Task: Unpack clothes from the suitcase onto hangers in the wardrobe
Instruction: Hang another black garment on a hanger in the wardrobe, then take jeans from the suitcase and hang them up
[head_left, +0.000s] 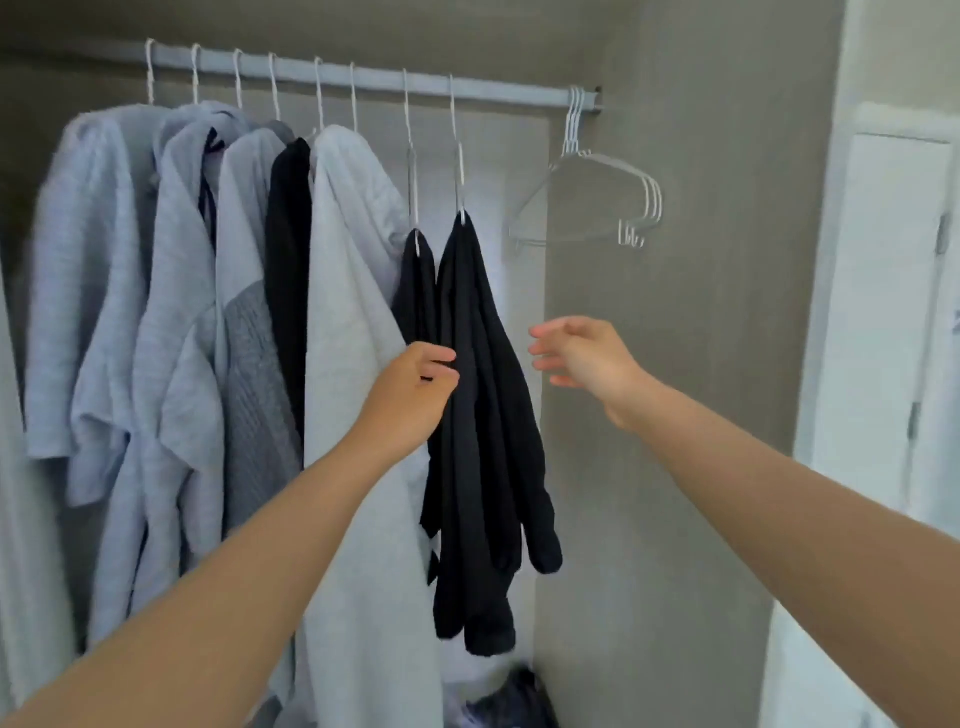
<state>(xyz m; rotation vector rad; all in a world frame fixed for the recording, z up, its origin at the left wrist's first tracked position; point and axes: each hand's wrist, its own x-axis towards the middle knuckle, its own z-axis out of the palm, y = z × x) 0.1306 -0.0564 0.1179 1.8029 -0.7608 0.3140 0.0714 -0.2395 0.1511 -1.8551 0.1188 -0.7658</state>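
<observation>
Clothes hang on wardrobe rail (374, 76) — black garment (483, 415) rightmost, on white hanger (458, 156) (spare hangers (613, 163) further right). Left hand (410, 395) pinches its edge, fingers curled. Right hand (582, 358) just beside garment — fingers loose, holding nothing.

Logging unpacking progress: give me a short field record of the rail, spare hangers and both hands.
rail: white metal wardrobe rail, hung with pale and black clothes
spare hangers: bunch of empty white wire hangers, at rail's right end
left hand: fingers pinch rightmost long black garment's edge
right hand: open, empty, beside that garment, not touching
</observation>
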